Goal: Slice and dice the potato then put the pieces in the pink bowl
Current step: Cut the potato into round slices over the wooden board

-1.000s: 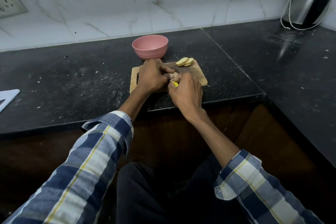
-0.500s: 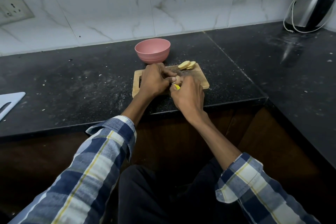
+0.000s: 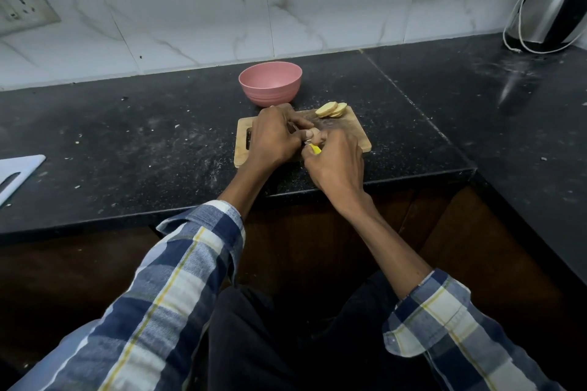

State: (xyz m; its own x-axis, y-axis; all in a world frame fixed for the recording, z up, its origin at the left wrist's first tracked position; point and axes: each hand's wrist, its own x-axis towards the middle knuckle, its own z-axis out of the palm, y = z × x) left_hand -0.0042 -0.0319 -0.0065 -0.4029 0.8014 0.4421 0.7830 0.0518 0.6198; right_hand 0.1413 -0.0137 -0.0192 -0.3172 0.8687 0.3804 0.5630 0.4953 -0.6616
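A small wooden cutting board (image 3: 360,136) lies on the black counter, just in front of the pink bowl (image 3: 270,82). My left hand (image 3: 273,136) curls over the potato (image 3: 313,135) on the board, and only a small tan end of it shows between my hands. My right hand (image 3: 336,162) grips a knife with a yellow handle (image 3: 315,148); its blade is hidden behind my fingers. A few round potato slices (image 3: 331,109) lie stacked at the board's far right corner. I cannot see into the bowl.
A steel electric kettle (image 3: 552,0) with a white cord stands at the back right. A white board (image 3: 19,173) pokes in at the left edge. The counter (image 3: 127,143) turns a corner along the right side, and a wall socket (image 3: 19,6) sits upper left.
Both hands stay together on the potato and knife over the board. The view has shifted slightly, so board and bowl sit a little lower in frame.
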